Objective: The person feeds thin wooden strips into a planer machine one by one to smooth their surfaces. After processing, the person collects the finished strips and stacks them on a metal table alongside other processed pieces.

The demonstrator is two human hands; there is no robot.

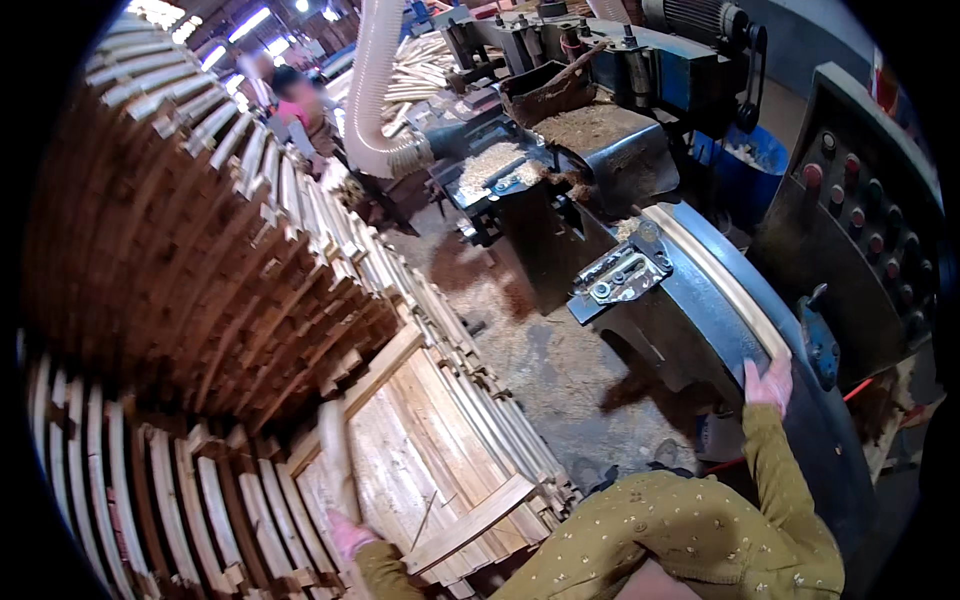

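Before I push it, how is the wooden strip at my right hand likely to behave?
The wooden strip looks solid but slim, so it's probably stiff and fairly light. Lying along the smooth-looking metal bed, it should slide easily. Its flat-sided look suggests it won't readily roll.

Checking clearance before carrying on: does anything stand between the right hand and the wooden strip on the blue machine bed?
Nothing visible does. The right hand is at the near end of the wooden strip. The metal bracket sits farther along, on the strip's left, not between them.
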